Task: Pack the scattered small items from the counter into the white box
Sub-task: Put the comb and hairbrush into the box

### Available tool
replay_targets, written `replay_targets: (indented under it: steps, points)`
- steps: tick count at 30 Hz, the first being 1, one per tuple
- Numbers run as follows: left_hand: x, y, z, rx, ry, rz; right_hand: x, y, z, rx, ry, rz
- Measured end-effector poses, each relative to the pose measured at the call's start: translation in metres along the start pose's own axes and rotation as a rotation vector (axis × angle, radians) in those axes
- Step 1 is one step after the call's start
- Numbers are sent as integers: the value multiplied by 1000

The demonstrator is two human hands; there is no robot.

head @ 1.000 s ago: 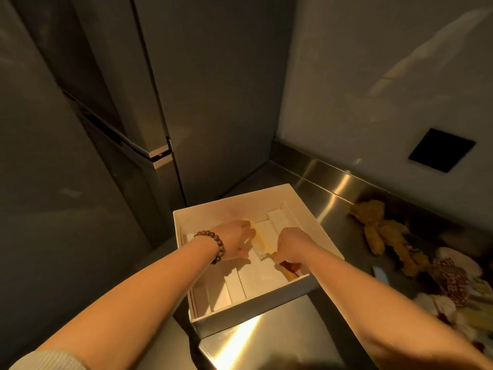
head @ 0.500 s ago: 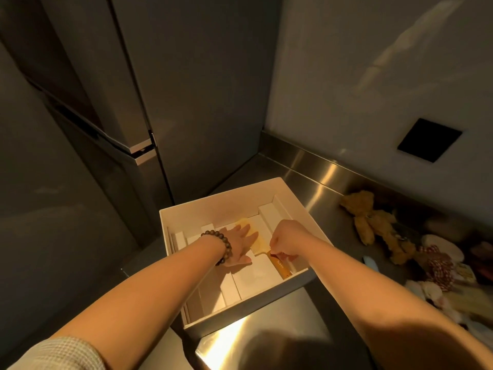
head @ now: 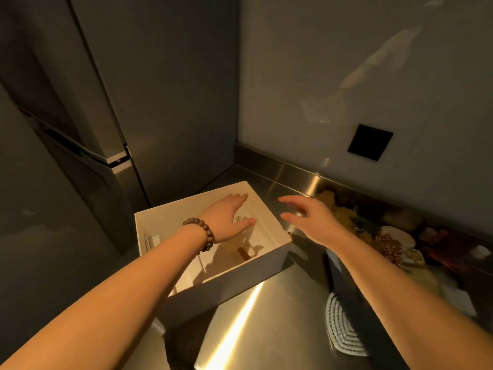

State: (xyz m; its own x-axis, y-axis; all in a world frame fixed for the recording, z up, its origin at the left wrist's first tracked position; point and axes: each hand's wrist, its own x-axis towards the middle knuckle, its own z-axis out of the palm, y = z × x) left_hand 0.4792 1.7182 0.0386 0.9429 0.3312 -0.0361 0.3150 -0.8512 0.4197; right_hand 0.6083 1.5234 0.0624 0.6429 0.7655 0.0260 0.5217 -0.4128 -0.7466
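Left hand (head: pixel 226 218) above white box (head: pixel 149 222) — fingers straight.

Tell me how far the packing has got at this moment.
Done: at least one small brown item lies in the white box. In hand: nothing; the left hand is open over the box, the right hand open beside it. Left: a pile of items on the counter.

The head camera is looking forward and down, close over the white box (head: pixel 269 265) and steel counter (head: pixel 280 329).
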Motion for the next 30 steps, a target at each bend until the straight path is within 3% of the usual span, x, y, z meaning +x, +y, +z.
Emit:
replay_targets:
  steps: [4,9,14,17,21,25,30]
  points:
    - [-14,85,13,-35,110,146,-43,51,-41,19,-16,114]
    - [-32,171,75,-81,28,246,-101,123,-54,-28,-112,208]
    - [-56,188,165,-54,-294,34,-144,164,-33,31,-236,283]
    - [-70,184,210,-67,-423,-83,-154,173,-19,46,-224,289]
    - [-80,182,239,-136,-286,-92,-150,173,-11,236,-92,479]
    - [-87,181,237,-263,-132,-64,-148,167,-12,571,-125,667]
    - [-93,181,203,-312,-77,-11,-139,139,-21,694,-115,604]
